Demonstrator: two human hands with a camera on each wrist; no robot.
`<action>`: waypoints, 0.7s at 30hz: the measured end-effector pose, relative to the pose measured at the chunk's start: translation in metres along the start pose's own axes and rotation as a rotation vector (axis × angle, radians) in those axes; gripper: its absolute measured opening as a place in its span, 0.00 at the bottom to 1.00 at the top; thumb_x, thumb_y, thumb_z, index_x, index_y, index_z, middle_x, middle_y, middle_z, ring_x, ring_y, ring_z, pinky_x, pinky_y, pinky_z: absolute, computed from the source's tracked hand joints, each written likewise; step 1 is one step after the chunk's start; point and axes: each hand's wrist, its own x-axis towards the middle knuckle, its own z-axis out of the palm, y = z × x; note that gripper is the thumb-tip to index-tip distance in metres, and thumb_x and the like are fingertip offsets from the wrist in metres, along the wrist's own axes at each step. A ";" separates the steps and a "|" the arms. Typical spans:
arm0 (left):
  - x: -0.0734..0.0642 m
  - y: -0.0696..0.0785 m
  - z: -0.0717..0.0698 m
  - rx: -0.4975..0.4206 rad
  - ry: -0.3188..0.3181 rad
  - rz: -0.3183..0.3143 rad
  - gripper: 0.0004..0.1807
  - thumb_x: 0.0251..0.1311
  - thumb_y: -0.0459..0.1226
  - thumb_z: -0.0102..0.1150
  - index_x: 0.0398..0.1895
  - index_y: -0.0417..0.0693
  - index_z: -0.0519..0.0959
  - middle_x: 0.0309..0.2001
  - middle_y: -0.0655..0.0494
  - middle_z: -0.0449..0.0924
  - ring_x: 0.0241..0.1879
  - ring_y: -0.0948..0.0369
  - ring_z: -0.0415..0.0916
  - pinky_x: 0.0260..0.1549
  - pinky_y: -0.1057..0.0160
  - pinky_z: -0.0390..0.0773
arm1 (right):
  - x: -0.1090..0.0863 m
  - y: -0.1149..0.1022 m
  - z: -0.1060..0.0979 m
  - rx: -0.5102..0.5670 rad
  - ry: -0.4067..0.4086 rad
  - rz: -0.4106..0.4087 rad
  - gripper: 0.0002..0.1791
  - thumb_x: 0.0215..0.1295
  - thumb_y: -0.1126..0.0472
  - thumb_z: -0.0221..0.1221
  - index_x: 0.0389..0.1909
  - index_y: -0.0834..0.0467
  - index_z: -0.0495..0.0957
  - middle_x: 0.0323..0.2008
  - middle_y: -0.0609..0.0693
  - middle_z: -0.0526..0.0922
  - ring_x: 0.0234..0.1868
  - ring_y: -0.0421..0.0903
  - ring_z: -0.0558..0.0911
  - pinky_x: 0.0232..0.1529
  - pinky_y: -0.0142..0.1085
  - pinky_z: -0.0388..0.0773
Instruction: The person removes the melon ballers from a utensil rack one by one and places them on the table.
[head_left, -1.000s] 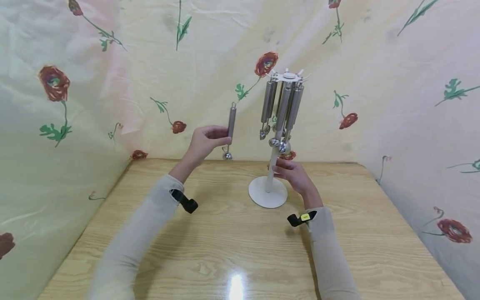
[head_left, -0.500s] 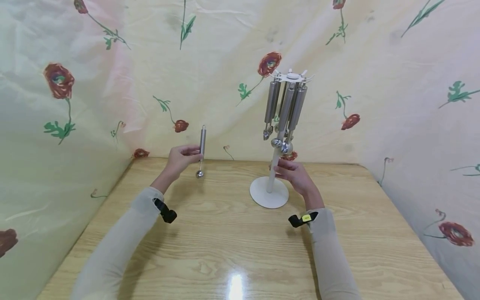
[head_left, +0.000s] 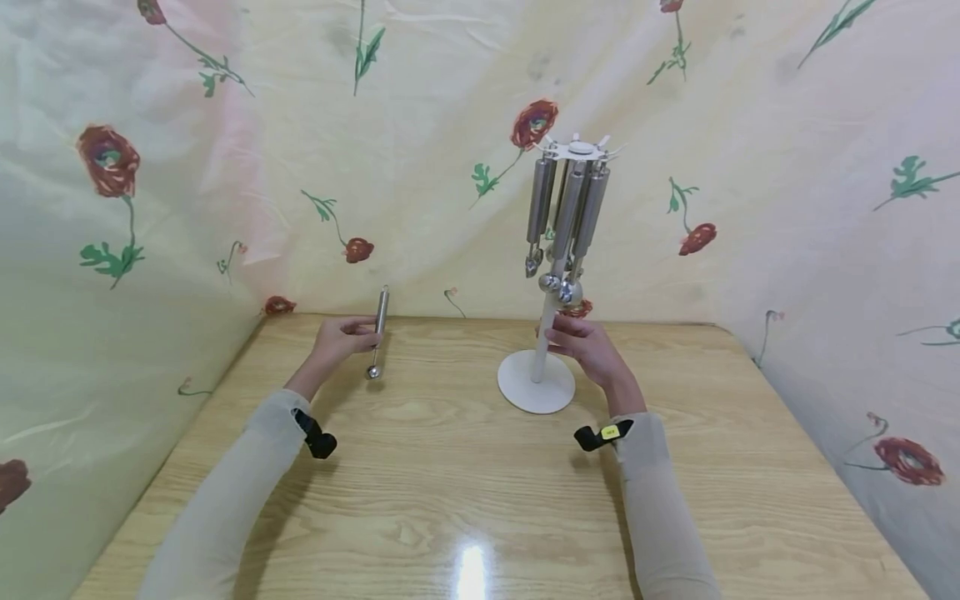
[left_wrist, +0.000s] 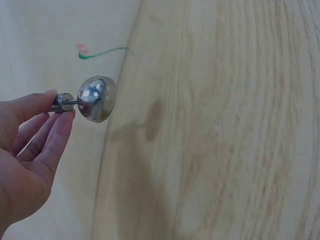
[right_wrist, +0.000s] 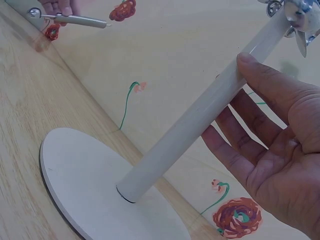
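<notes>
At the table's back left, my left hand (head_left: 341, 339) pinches a steel melon baller (head_left: 382, 312) by its cylindrical handle. Its round bowl (left_wrist: 97, 99) points down, close over the tabletop, and casts a shadow there. My right hand (head_left: 595, 354) holds the white pole of a utensil stand (head_left: 537, 383) with thumb and fingers around it. In the right wrist view the pole (right_wrist: 185, 130) rises from a flat round base (right_wrist: 95, 185). Several steel utensils (head_left: 570, 208) with thick handles hang from the stand's hooked top (head_left: 581, 150), heads downward.
The wood-grain table (head_left: 450, 467) reaches back to a flowered cloth (head_left: 420, 167) that hangs behind and along both sides. The tall stand is right of centre, near the back edge. Each wrist wears a black camera strap (head_left: 315, 435).
My left hand has carried the melon baller away from the stand, leftward and down toward the table's back left. My right hand has stayed on the pole.
</notes>
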 end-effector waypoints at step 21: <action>0.003 -0.034 -0.012 -0.002 0.030 -0.201 0.28 0.61 0.25 0.66 0.65 0.29 0.73 0.43 0.46 0.85 0.34 0.63 0.86 0.44 0.66 0.87 | 0.002 0.002 0.000 0.017 0.010 0.013 0.27 0.74 0.64 0.59 0.66 0.76 0.68 0.54 0.52 0.87 0.52 0.39 0.85 0.54 0.34 0.85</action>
